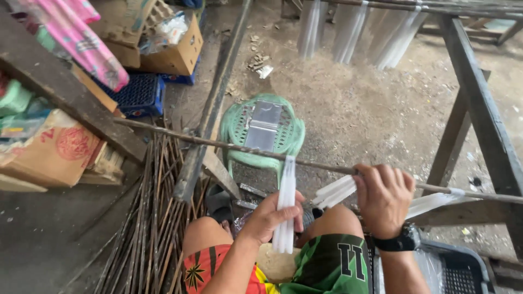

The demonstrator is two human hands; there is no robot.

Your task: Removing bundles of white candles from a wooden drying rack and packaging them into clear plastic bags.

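Hands: left grips waxy white tapers; right clasps thin rod.

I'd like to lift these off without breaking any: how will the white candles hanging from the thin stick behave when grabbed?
The white candles look long and thin, so probably brittle if bent. They dangle from the thin stick, so likely swing. The left hand grips several together, suggesting they are light.

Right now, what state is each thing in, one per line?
left hand: closed around hanging white candles
right hand: gripping the thin stick, held level
green plastic stool: upright, metal sheet on its seat
candle bunches: hanging from the far rail
stick bundle: lying on the ground
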